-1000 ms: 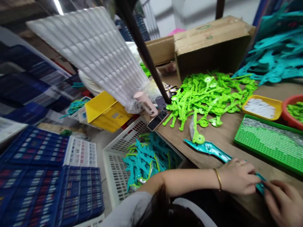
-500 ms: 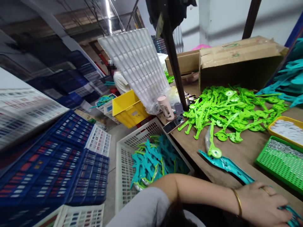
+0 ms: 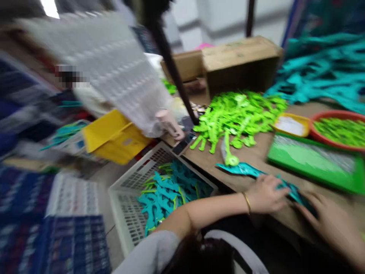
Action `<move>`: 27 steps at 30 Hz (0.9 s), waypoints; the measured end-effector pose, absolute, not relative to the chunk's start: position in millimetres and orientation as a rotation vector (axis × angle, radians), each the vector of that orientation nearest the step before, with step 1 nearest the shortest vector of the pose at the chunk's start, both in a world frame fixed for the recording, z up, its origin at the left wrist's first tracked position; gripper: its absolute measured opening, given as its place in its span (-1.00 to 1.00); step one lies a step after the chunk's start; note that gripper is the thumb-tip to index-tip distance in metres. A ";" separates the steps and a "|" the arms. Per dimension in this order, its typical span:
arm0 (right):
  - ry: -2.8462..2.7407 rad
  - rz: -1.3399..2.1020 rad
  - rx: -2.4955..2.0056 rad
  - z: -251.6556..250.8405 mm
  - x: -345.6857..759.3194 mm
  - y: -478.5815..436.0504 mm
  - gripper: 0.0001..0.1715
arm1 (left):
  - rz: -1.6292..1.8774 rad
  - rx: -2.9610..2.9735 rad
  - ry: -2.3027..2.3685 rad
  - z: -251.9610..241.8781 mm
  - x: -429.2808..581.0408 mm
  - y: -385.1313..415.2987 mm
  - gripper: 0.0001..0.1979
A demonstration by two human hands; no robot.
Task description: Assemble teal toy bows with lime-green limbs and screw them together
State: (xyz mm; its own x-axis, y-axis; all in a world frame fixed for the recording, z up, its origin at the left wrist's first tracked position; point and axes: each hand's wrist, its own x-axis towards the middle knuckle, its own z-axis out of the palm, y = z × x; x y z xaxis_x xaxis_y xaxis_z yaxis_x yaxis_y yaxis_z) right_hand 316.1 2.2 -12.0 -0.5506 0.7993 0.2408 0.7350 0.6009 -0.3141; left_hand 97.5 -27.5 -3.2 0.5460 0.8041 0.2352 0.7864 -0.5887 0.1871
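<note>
My left hand (image 3: 268,193), with a gold bangle at the wrist, lies closed over a long teal plastic part (image 3: 295,193) at the table's front edge. My right hand (image 3: 327,215) is at that part's right end, thumb and fingers around it, somewhat blurred. Left of my left hand a teal piece (image 3: 239,168) shows on the table; whether it is the same part under my fingers I cannot tell. A lime-green arm with a round end (image 3: 231,160) and a clear silvery blade rests on its left end.
A heap of lime-green parts (image 3: 239,118) lies before a cardboard box (image 3: 242,57). Around it are a green tray (image 3: 308,160), yellow tray (image 3: 305,123), red bowl (image 3: 313,131) and teal heap (image 3: 322,76). A white crate (image 3: 121,213) of teal parts stands left, below a phone (image 3: 182,144).
The view has swung right and is blurred. My right hand has come into view at the teal part's right end. The red bowl now shows. My left hand stays on the teal part.
</note>
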 end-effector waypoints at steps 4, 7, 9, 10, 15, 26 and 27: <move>-2.499 0.439 -1.459 5.2 315.9 -4.2 -0.55 | 0.552 2.567 1.431 -3.6 90.0 -28.4 -0.57; -2.388 0.582 -1.586 14.1 321.6 4.1 -0.51 | 0.570 2.564 1.417 -9.6 86.7 -23.0 -0.59; -2.318 0.633 -1.643 17.0 327.3 2.7 -0.46 | 0.593 2.564 1.423 -11.5 85.7 -23.1 -0.58; -2.302 0.645 -1.653 17.7 329.7 0.3 -0.45 | 0.600 2.567 1.425 -11.7 85.6 -23.9 -0.58; -2.338 0.620 -1.602 16.5 328.8 -5.8 -0.50 | 0.570 2.584 1.426 -9.5 89.3 -24.9 -0.53; -2.284 0.530 -1.629 7.0 300.7 15.8 -0.75 | 0.549 2.507 1.394 -9.2 121.7 18.5 -0.78; -2.276 0.512 -1.635 6.3 300.7 14.7 -0.77 | 0.520 2.521 1.371 -10.1 122.6 20.3 -0.77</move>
State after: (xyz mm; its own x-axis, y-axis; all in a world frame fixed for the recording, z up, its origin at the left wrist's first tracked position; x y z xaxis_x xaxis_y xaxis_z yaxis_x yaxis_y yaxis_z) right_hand 300.7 14.7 6.3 -0.3128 0.9494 0.0288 0.8455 0.2922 -0.4469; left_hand 122.6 20.3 -10.1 0.5009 0.8423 0.1990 0.7626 -0.5382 0.3588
